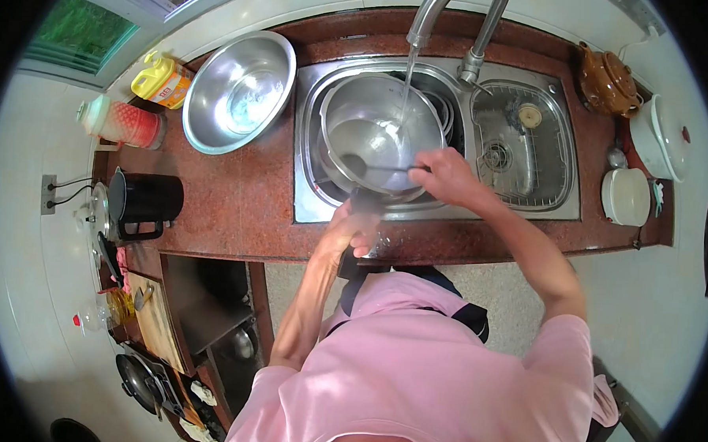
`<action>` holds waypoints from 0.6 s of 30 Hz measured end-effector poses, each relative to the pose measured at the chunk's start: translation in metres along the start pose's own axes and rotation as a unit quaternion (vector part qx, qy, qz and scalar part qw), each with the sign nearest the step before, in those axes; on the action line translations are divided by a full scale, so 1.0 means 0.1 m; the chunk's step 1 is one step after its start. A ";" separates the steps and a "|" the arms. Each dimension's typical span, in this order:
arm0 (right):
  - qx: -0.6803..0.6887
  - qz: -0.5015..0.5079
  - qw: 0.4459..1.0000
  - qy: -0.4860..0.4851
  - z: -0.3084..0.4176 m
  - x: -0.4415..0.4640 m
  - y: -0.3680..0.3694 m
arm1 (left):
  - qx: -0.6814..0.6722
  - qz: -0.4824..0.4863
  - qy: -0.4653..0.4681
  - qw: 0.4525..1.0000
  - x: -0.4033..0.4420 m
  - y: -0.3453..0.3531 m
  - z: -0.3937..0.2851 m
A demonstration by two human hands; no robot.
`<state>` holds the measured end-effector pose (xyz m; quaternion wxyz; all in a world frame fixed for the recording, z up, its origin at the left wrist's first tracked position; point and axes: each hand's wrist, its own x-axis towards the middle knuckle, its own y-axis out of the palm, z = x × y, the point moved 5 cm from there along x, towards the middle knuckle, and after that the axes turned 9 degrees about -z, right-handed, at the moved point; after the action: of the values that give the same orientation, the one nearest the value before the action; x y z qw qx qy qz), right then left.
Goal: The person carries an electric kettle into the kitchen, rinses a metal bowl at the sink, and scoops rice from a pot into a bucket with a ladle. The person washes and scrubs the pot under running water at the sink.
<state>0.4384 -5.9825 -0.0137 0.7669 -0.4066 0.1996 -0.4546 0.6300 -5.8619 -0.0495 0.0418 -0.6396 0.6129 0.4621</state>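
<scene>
A large metal pot (pixel 346 134) sits tilted over the left sink basin, and water from the faucet (pixel 427 23) runs into it. My right hand (pixel 448 176) is closed around the dark handle of a ladle (pixel 355 167), whose round end is inside the pot. At the pot's near edge, my left hand (pixel 349 230) grips a dark part that looks like the pot's handle (pixel 365 202); motion blurs it. More metal dishes (pixel 447 110) show under and behind the pot.
A wide steel bowl (pixel 245 94), a yellow bottle (pixel 164 80) and a black pitcher (pixel 151 196) stand on the left counter. The right basin (pixel 523 141) holds a wire rack. At the right are a brown clay pot (pixel 609 80) and white dishes (pixel 627 196).
</scene>
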 end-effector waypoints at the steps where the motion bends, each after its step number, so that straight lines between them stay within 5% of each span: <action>1: -0.005 -0.043 0.999 0.011 -0.13 0.09 0.14 | 0.000 -0.006 -0.004 1.000 -0.01 -0.01 0.00; 5: -0.088 -0.166 0.982 0.026 -0.44 0.21 -0.03 | 0.018 -0.014 -0.012 1.000 -0.05 0.01 -0.01; 12: -0.116 0.060 0.989 0.073 -0.20 -0.30 -0.17 | 0.035 -0.027 -0.014 0.999 -0.11 0.08 -0.08; 15: -0.036 0.030 0.993 0.110 -0.38 -0.28 -0.07 | 0.069 -0.036 -0.014 0.997 -0.11 0.06 -0.07; 18: -0.103 -0.067 0.991 0.056 -0.44 -0.22 -0.12 | 0.081 -0.034 -0.015 0.996 -0.15 0.12 -0.10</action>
<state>0.3910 -5.9860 -0.0312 0.6764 -0.4703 0.2604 -0.5036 0.6285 -5.8598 -0.0280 0.1186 -0.6476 0.6257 0.4185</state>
